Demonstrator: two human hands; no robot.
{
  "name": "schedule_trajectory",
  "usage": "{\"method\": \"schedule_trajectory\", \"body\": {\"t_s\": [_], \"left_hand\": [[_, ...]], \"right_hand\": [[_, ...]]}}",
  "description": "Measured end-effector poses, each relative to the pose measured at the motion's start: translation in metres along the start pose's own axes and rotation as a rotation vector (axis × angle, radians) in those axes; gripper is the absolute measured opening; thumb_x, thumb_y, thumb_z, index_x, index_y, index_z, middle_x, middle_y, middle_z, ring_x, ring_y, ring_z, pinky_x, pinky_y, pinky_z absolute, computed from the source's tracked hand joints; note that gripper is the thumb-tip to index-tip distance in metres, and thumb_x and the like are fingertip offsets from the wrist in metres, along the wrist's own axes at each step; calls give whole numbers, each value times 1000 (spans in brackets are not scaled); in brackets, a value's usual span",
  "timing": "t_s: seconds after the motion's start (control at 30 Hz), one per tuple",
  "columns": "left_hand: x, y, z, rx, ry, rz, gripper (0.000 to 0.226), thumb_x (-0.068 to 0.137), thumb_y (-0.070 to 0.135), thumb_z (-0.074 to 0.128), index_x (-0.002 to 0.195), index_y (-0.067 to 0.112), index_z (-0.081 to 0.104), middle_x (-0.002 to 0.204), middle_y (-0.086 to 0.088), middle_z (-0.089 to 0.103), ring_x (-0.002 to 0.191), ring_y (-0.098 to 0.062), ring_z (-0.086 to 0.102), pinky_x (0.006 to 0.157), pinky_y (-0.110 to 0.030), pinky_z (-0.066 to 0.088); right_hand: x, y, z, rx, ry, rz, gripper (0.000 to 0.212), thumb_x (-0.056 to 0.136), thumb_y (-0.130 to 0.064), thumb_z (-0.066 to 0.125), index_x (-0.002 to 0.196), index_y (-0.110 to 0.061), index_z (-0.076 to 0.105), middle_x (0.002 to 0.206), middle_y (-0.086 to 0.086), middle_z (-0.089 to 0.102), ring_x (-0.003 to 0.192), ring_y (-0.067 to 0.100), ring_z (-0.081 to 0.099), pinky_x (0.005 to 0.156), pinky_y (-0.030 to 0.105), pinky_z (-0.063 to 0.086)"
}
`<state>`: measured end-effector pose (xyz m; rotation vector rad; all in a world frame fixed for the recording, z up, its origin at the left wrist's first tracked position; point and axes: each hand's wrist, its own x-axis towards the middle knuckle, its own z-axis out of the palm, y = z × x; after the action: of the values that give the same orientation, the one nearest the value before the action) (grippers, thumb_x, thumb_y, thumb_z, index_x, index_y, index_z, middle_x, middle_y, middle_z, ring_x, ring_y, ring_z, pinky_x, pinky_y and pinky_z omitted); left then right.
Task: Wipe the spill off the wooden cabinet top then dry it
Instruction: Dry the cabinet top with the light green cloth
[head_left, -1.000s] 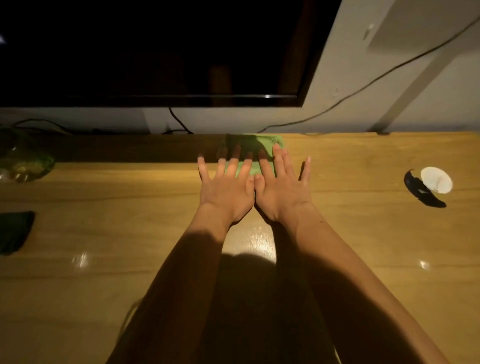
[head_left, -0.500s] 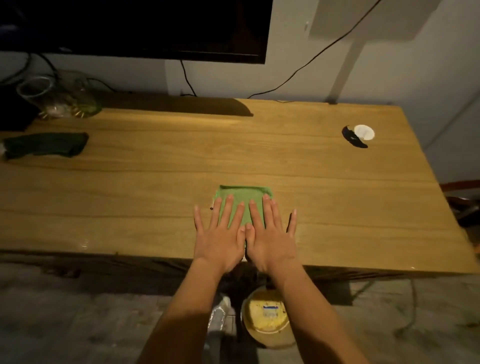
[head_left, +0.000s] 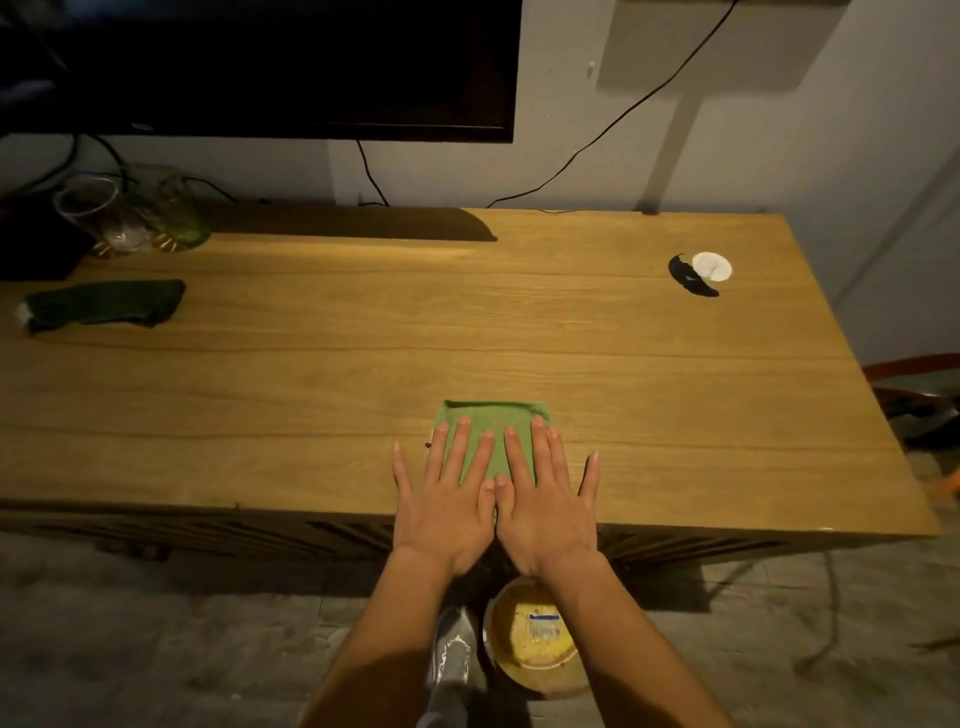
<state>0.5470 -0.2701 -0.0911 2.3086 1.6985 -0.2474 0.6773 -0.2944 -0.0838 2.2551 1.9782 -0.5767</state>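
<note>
A folded light green cloth (head_left: 493, 421) lies flat on the wooden cabinet top (head_left: 363, 332), close to its front edge. My left hand (head_left: 447, 499) and my right hand (head_left: 545, 499) press down on the cloth side by side, palms flat, fingers spread, thumbs touching. The hands cover most of the cloth; only its far edge and a strip between the fingers show. No wet patch is visible on the wood around the cloth.
A dark green cloth (head_left: 104, 306) lies at the far left. Glass vessels (head_left: 135, 218) stand at the back left under a dark screen (head_left: 260, 67). A small white round object (head_left: 711, 266) sits at the back right. A yellow bucket (head_left: 535, 639) stands on the floor below.
The hands have drawn the green cloth from the back of the cabinet top toward the front edge, and the view has pulled back. In the last half second it barely moved.
</note>
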Motion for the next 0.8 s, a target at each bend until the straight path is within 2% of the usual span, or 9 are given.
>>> {"method": "schedule_trajectory", "body": {"t_s": [0.23,0.47,0.6,0.63,0.73,0.8], "left_hand": [[103,-4,-21,-4,76,27,57,95,51,-10,149,39,-22,159,6,-31,143,-17,-34,109,-65,-21],[269,-11,-66,1,97,43,57,96,51,-5,151,38,-16,161,5,-25,146,-19,-27,109,-67,-19],[349,-8,-95,1,109,46,56,99,50,0,153,38,-8,166,2,0,152,-26,-2,109,-69,-17],[364,-7,-100,-4,106,49,56,99,50,1,154,38,-8,166,2,-3,152,-27,-2,109,-69,-17],[395,-6,-105,-13,69,39,56,99,50,0,151,39,-16,161,3,-25,148,-23,-23,108,-68,-21],[404,-6,-105,-6,62,37,56,98,50,-1,150,38,-20,160,3,-28,146,-22,-29,107,-68,-21]], "right_hand": [[99,10,-31,13,33,15,58,96,-49,-3,148,-35,-25,154,-3,-37,139,13,-37,108,60,-24],[260,29,-80,-10,83,35,60,93,-52,-4,149,-37,-20,157,-3,-31,142,13,-32,107,62,-24],[341,39,-109,-19,94,32,60,94,-52,-2,150,-36,-16,158,-3,-29,143,14,-31,107,63,-24],[355,42,-115,-20,98,33,60,94,-52,-1,151,-37,-15,159,-3,-28,143,14,-30,107,63,-24],[382,46,-125,-14,111,37,60,96,-51,1,152,-36,-12,161,-2,-24,144,15,-27,108,62,-23],[388,47,-128,-4,127,43,59,96,-49,1,153,-36,-11,161,-1,-22,145,15,-26,109,62,-22]]}}
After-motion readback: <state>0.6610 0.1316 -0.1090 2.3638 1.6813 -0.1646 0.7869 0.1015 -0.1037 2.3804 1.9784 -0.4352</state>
